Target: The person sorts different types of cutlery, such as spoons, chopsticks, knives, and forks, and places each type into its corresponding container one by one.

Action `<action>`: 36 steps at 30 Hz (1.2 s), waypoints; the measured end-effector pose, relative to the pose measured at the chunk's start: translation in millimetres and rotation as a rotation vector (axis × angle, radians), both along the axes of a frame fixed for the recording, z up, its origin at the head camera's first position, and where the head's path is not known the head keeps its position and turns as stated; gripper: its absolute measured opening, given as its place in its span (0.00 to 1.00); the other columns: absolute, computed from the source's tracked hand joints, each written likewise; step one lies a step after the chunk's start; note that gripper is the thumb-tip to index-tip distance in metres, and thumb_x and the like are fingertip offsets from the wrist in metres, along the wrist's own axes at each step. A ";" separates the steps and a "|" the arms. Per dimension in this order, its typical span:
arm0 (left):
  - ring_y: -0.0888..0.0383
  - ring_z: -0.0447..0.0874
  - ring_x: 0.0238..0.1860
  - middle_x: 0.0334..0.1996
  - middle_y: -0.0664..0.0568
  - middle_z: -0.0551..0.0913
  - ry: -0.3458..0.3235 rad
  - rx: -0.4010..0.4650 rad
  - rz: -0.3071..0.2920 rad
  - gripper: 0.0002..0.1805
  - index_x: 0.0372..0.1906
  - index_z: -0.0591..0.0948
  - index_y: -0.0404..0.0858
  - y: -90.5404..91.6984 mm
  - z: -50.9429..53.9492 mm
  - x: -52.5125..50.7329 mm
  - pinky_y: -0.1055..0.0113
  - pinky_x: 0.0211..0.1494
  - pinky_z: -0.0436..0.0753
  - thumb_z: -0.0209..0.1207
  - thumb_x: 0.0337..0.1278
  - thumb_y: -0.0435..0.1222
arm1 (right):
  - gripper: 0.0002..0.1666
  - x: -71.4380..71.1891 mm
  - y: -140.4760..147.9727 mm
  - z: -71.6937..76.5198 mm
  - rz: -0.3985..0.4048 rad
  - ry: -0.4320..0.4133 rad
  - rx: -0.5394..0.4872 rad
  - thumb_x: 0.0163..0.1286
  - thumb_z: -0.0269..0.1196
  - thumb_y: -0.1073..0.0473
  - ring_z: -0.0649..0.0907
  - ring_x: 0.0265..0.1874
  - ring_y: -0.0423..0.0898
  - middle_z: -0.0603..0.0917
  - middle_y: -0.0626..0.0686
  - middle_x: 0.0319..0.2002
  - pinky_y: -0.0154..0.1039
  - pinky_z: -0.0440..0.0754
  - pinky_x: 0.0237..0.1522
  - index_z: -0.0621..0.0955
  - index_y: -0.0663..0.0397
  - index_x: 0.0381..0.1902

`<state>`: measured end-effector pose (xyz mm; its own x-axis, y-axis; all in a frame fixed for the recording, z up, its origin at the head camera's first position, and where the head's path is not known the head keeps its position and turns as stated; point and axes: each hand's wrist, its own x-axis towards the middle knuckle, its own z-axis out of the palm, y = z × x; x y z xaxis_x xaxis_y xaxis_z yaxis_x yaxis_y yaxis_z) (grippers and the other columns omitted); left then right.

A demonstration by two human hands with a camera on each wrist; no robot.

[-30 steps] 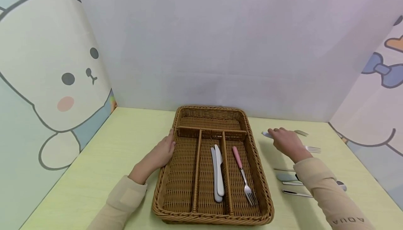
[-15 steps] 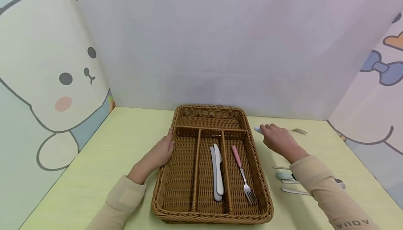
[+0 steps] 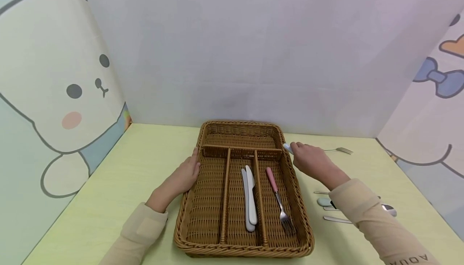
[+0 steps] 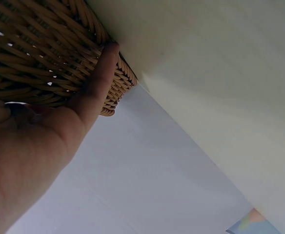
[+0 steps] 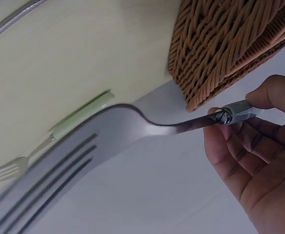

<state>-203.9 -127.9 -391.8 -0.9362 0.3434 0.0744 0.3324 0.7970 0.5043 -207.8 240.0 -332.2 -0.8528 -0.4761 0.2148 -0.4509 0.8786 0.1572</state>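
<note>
A brown wicker basket [image 3: 225, 200] with dividers stands on the table. My left hand [image 3: 183, 175] lies along its left wall, the fingers against the wicker [image 4: 45, 73]. At the basket's right rim, my right hand [image 3: 312, 161] pinches a fork [image 5: 128, 127] by its light handle [image 3: 288, 148], tines pointing away from the palm in the right wrist view. Two knives [image 3: 251, 200] lie in the middle long compartment, and a pink-handled fork [image 3: 278, 196] lies in the right one.
Right of the basket, a second fork [image 3: 343, 150] with a green handle [image 5: 84, 116] lies towards the back wall. Nearer the front are several pieces of cutlery, among them a spoon [image 3: 389, 210] and a metal handle [image 3: 337, 219], partly under the right sleeve.
My right hand has moved left with the fork, from over the table to the basket's right rim. My left hand has stayed on the basket's left side.
</note>
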 end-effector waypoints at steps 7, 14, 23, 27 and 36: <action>0.34 0.65 0.61 0.60 0.24 0.62 -0.003 0.004 0.000 0.31 0.69 0.40 0.23 -0.5 -0.2 0.5 0.46 0.59 0.70 0.36 0.70 0.34 | 0.06 5.6 -13.9 5.9 0.016 -0.042 -0.034 0.58 0.57 0.67 0.67 0.12 0.42 0.71 0.51 0.21 0.33 0.65 0.12 0.70 0.62 0.33; 0.34 0.66 0.60 0.59 0.24 0.63 0.005 0.005 0.001 0.31 0.69 0.41 0.23 -0.6 -0.3 0.8 0.46 0.58 0.71 0.37 0.69 0.34 | 0.09 8.8 -27.2 7.4 0.042 -0.107 -0.054 0.60 0.58 0.67 0.68 0.13 0.39 0.71 0.52 0.23 0.29 0.66 0.12 0.71 0.66 0.37; 0.34 0.65 0.60 0.59 0.24 0.63 0.006 0.003 0.001 0.31 0.68 0.41 0.23 -0.4 0.0 0.8 0.45 0.58 0.71 0.37 0.69 0.34 | 0.04 11.2 -38.8 14.1 0.067 -0.175 -0.205 0.65 0.52 0.67 0.65 0.13 0.39 0.68 0.48 0.21 0.28 0.63 0.13 0.68 0.60 0.36; 0.34 0.65 0.60 0.59 0.24 0.63 0.008 0.003 -0.001 0.31 0.68 0.41 0.23 -0.5 -0.1 1.1 0.46 0.58 0.71 0.37 0.69 0.34 | 0.03 11.6 -43.8 15.9 0.090 -0.194 -0.263 0.64 0.52 0.68 0.66 0.14 0.39 0.68 0.49 0.21 0.27 0.65 0.13 0.68 0.60 0.36; 0.35 0.63 0.62 0.61 0.24 0.61 0.005 0.006 -0.005 0.31 0.68 0.40 0.23 -0.3 -1.1 0.1 0.45 0.60 0.69 0.36 0.69 0.34 | 0.07 12.0 -55.2 13.8 0.064 -0.275 -0.366 0.66 0.54 0.67 0.68 0.15 0.40 0.72 0.51 0.20 0.29 0.65 0.14 0.71 0.66 0.39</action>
